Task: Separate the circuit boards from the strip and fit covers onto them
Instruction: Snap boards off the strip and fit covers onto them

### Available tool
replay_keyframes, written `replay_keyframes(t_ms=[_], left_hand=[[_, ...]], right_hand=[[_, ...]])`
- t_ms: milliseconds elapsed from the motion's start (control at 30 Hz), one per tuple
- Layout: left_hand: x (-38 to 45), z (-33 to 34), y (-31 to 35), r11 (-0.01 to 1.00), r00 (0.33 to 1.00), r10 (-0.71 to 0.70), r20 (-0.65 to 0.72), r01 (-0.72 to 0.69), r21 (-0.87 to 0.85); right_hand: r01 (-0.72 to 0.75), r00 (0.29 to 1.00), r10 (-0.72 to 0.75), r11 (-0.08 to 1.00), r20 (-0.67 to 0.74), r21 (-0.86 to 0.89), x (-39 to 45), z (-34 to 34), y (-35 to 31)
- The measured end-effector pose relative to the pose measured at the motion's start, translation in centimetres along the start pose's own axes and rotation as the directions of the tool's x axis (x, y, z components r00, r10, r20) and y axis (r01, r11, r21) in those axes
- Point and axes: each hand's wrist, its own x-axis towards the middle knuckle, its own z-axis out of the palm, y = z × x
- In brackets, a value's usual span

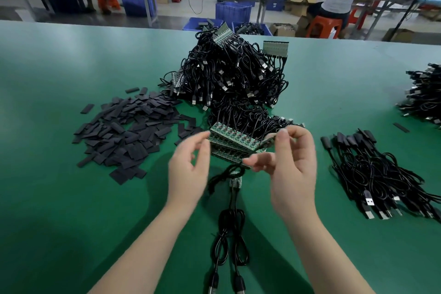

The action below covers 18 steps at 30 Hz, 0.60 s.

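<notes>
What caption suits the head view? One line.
Hands work a strip of circuit boards between a cover pile and finished cables.

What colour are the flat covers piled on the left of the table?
Matte black, the whole pile of covers, seen clearly in the head view against the green table.

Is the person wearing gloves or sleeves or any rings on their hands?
No gloves. The left hand and right hand are both bare, and both forearms are bare as far as the picture shows, so no sleeves are in view. No rings, watch or bracelets show. The fingers look a little blurred.
</notes>
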Motion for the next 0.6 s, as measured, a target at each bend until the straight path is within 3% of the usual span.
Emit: replay_keyframes(t_ms=[133, 200, 267, 333, 400, 500, 567, 600], left_hand=[[2.9, -3.4, -1.5, 0.994, 0.946, -0.079, -0.316, 0.050, -0.097], [4.1, -4.9, -2.6, 0.992, 0.908, -0.123, -0.401, 0.102, -0.072], [5.5, -6.1, -3.6, 0.987, 0.905, -0.108, -0.412, 0.148, 0.065], [7.3, -6.8, -4.5, 0.944, 0.945, -0.091, -0.314, 0.182, 0.274], [9.1, -6.7, -5.1, 0.863, 0.986, -0.123, -0.112, 0.162, 0.479], [10.8, -6.0, -5.1, 0.643, 0.958, -0.235, 0.166, 0.026, 0.766], [11.4, -5.5, -4.9, 0.453, 0.934, -0.268, 0.235, -0.093, 0.887], [11.8, -5.4, -4.9, 0.405, 0.933, -0.274, 0.231, -0.106, 0.908]], right_hand=[[-0.252, 0.967, 0.224, 0.913, 0.122, 0.322, 0.6, 1.2, 0.2], [-0.330, 0.944, 0.319, 0.904, 0.084, 0.273, 1.2, 0.6, 1.3], [-0.359, 0.933, 0.358, 0.932, 0.017, 0.047, 1.2, -0.5, 2.9], [-0.330, 0.943, 0.332, 0.918, -0.027, -0.222, 0.7, -1.9, 4.7], [-0.259, 0.962, 0.272, 0.862, -0.032, -0.436, 0.2, -3.2, 6.0], [-0.161, 0.976, 0.217, 0.819, 0.037, -0.550, -0.1, -3.8, 6.5], [-0.106, 0.973, 0.208, 0.786, 0.100, -0.609, -0.2, -3.9, 6.6], [-0.092, 0.970, 0.212, 0.776, 0.122, -0.624, -0.2, -3.9, 6.8]])
